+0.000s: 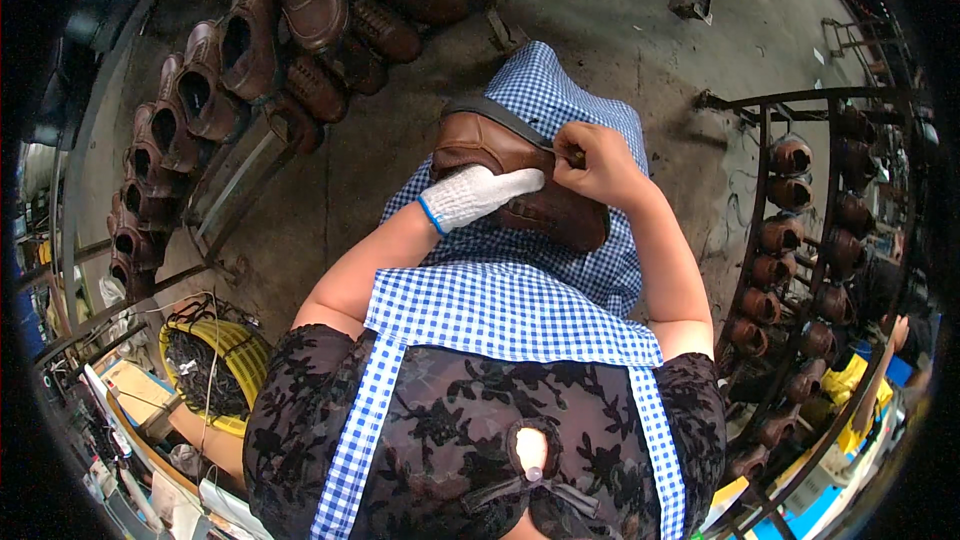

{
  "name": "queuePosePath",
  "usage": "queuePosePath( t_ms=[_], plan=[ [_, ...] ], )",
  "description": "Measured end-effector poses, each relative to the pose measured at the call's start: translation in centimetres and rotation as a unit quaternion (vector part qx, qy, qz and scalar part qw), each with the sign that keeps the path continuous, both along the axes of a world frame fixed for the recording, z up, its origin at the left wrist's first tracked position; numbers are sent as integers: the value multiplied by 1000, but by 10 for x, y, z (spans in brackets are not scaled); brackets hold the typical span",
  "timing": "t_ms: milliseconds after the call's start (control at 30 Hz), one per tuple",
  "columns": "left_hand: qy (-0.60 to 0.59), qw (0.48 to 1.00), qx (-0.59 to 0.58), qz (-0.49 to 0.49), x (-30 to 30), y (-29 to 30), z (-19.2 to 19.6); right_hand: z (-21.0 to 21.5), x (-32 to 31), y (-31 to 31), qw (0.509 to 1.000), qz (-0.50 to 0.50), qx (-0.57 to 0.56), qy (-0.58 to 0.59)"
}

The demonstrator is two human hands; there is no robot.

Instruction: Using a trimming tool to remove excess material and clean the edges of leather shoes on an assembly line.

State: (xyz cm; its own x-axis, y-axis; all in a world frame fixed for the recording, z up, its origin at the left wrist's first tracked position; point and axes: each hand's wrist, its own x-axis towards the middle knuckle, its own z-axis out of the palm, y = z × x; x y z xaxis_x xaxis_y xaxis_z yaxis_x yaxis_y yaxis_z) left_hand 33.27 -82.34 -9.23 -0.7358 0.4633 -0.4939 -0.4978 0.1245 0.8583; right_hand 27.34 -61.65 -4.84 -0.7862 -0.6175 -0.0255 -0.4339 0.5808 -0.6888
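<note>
A brown leather shoe (480,138) lies on its side across my lap, with its dark sole edge (515,121) turned away from me. My left hand (468,200), in a white knit glove with a blue cuff, holds the shoe from the near side. Its thumb stretches along the upper, and the other fingers are partly hidden. At the sole edge, my bare right hand (606,168) is closed in a pinch. Something small and dark shows at its fingertips, too small to name. Beneath the shoe, a blue-and-white checked apron (575,90) covers my knees.
On the left, a metal rack carries several brown shoes (210,90). Another dark rack (765,140) with brown shoes stands to the right. A yellow basket (235,360) sits at lower left, near cardboard (135,390). Another person's arm (880,370) shows at far right.
</note>
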Motion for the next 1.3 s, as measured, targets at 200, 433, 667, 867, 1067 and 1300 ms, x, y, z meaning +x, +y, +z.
queuePosePath(
  t_ms=[200, 433, 667, 867, 1067, 1300],
  plan=[
    [-25, 1000, 4, -18, -1, -1, -12, 4, -3, 2, 995, -13, -8, -99],
    [81, 995, -49, 13, -3, 0, -6, 1, -6, 5, 989, -8, -45, -140],
    [31, 999, -36, 10, -1, -2, -1, -3, -5, 10, 972, -24, -75, -221],
    [26, 999, 7, 44, -5, -1, 0, -31, -2, 25, 915, -89, -214, -331],
    [40, 996, 58, 48, -3, -10, -4, -49, 30, 61, 901, -226, -223, -295],
    [0, 991, 79, 104, -1, -30, 42, 3, 79, 32, 982, -158, -39, -92]
  ],
)
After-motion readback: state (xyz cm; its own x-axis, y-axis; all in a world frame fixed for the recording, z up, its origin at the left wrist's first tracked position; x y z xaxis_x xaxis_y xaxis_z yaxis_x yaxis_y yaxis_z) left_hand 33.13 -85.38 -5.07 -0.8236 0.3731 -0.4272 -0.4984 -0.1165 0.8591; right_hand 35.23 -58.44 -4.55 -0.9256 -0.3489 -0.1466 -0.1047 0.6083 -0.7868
